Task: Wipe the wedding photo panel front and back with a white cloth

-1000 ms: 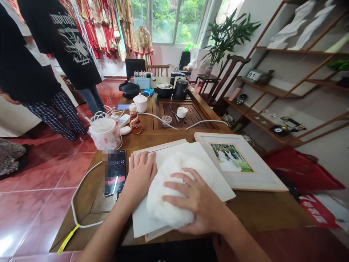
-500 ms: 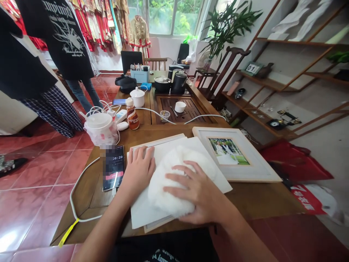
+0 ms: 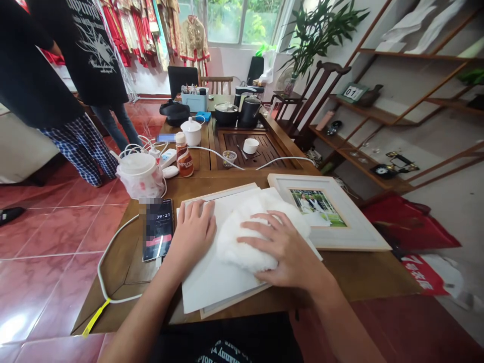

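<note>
On the wooden desk (image 3: 363,275), a white board (image 3: 215,282) lies just beside a framed photo (image 3: 328,214), with a fluffy white pad (image 3: 242,247) on top of the board. The right hand (image 3: 287,247) rests over the pad, its grip wide and flat, not closed on it. The left hand (image 3: 192,234) lies on the bare board, grip also wide, just beside a phone (image 3: 158,229).

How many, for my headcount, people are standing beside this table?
2: a person in plaid trousers at the far left, and a person in jeans just beyond them. Others could be out of view.
</note>
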`<control>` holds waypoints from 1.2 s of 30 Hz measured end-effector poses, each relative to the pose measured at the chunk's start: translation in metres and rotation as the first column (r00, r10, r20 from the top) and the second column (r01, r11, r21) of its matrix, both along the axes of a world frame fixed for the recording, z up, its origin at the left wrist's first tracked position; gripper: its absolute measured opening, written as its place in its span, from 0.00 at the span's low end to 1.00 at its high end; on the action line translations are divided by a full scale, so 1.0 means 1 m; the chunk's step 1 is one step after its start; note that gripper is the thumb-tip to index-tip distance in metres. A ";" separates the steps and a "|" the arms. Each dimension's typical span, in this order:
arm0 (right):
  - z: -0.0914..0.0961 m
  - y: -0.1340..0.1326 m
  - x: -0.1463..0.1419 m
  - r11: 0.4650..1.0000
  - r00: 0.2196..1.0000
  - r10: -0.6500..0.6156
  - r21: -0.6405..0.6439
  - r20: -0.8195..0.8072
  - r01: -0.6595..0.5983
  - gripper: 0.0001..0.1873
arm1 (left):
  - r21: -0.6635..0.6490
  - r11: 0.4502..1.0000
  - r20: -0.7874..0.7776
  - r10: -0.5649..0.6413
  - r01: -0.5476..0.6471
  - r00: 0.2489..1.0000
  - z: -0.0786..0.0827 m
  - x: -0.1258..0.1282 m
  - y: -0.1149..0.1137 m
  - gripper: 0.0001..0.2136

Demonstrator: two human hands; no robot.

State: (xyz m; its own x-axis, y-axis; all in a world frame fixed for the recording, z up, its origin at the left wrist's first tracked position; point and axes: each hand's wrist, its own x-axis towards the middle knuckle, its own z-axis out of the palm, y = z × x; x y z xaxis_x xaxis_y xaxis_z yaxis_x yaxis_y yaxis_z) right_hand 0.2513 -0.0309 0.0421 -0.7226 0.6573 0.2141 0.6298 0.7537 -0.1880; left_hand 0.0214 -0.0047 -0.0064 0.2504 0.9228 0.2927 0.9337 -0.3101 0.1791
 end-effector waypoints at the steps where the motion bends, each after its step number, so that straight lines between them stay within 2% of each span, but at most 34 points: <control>1: 0.000 0.001 0.001 1.000 1.000 -0.029 0.007 -0.005 0.029 0.23 | 0.002 1.000 0.000 0.003 -0.003 1.000 0.000 0.000 0.000 0.17; 4: -0.002 -0.002 -0.003 1.000 1.000 -0.001 0.008 -0.004 0.001 0.24 | 0.007 1.000 -0.001 -0.003 0.003 1.000 -0.001 0.000 0.000 0.17; 9: -0.005 -0.018 -0.019 0.975 0.974 0.221 -0.030 0.038 -0.220 0.28 | 0.017 1.000 0.010 -0.026 0.026 1.000 0.000 -0.001 0.000 0.16; 11: -0.005 -0.016 -0.016 0.982 0.981 0.190 -0.020 0.037 -0.189 0.28 | 0.019 1.000 0.024 -0.024 0.024 0.999 0.000 -0.001 0.001 0.16; 16: -0.005 0.007 0.005 0.998 0.999 -0.047 0.042 -0.025 0.048 0.25 | -0.001 1.000 0.026 -0.008 0.008 1.000 -0.001 -0.001 0.001 0.17; 19: -0.006 0.012 0.006 0.996 0.996 -0.075 0.054 -0.046 0.077 0.25 | -0.012 1.000 0.007 -0.005 0.005 1.000 -0.001 -0.001 0.001 0.17; 22: -0.005 0.002 -0.008 0.999 0.999 -0.008 0.042 -0.031 0.009 0.26 | -0.021 1.000 -0.004 -0.010 0.010 1.000 -0.001 -0.003 0.001 0.17; 27: -0.004 -0.014 -0.023 0.975 0.975 0.221 -0.025 0.029 -0.220 0.29 | 0.001 0.999 0.017 -0.032 0.032 0.999 0.001 -0.004 0.000 0.16; 29: -0.005 -0.010 -0.016 0.983 0.982 0.186 -0.011 0.021 -0.185 0.29 | 0.002 1.000 0.023 -0.026 0.026 0.999 0.000 -0.004 0.000 0.16; 33: -0.008 0.010 0.008 0.996 0.998 -0.050 0.073 -0.035 0.052 0.26 | 0.000 1.000 0.023 -0.004 0.004 1.000 -0.001 -0.003 0.001 0.16; 36: -0.008 0.011 0.009 0.994 0.997 -0.074 0.083 -0.036 0.077 0.26 | 0.002 1.000 0.028 -0.003 0.003 1.000 0.000 -0.003 0.001 0.16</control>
State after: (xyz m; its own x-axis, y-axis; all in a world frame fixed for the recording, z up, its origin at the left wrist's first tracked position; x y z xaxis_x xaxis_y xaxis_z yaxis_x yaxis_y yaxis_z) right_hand 0.2599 -0.0201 0.0345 -0.6636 0.6881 0.2935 0.6799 0.7184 -0.1470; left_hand 0.0181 -0.0037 -0.0066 0.2444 0.9216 0.3016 0.9275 -0.3129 0.2045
